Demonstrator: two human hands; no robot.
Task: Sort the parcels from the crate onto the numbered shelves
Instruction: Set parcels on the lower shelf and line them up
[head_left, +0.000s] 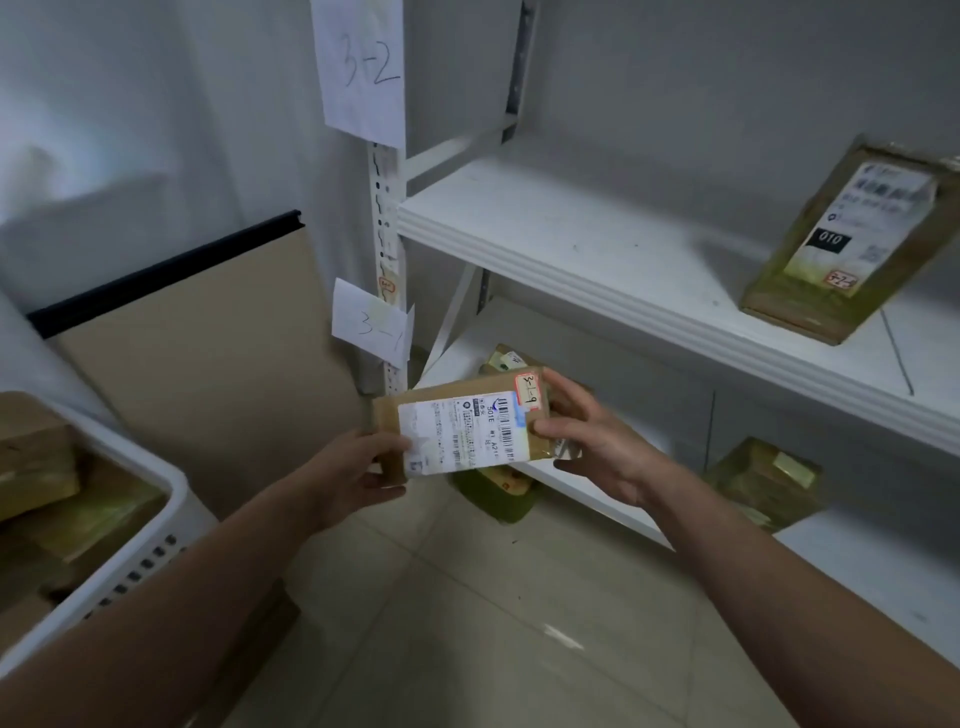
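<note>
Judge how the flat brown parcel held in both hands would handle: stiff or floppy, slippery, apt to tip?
Probably stiff: the parcel shows straight edges though the left hand and right hand grip only its ends. Glossy tape may make it slippery. Being flat, it should not tip.

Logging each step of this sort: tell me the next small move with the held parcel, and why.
Probably ease the parcel forward onto the lower shelf. Both the left hand and right hand hold it, its sticker seems to read 3-1-9, and the 3-1 tag hangs by that shelf.
</note>
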